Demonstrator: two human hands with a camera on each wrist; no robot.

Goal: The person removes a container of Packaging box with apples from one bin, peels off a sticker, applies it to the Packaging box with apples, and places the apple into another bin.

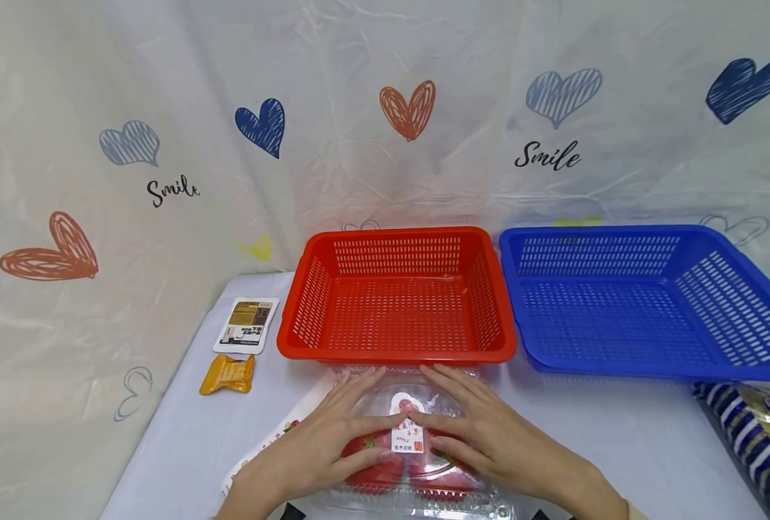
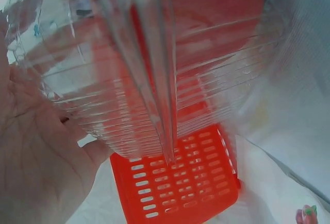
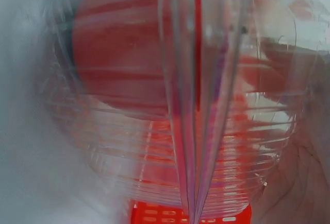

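A clear plastic clamshell box (image 1: 424, 500) with red apples (image 1: 373, 477) inside lies at the near middle, a white "Apple" label (image 1: 407, 437) on its lid. My left hand (image 1: 313, 444) lies on the lid's left half, fingers spread and fairly straight. On the right half, my right hand (image 1: 505, 444) rests the same way, its index fingertip by the label. Close up in the left wrist view, the ribbed box wall (image 2: 206, 69) has the palm beside it. The right wrist view shows the ribbed wall (image 3: 129, 147) and a blurred red apple (image 3: 124, 44).
Behind the box stands a red basket (image 1: 394, 355), with a blue basket (image 1: 619, 368) right of it. A white packet (image 1: 248, 325) and an orange wrapped snack (image 1: 227, 374) lie left. A striped bag (image 1: 758, 440) is at right. Printed white material (image 1: 281, 433) shows beside the left hand.
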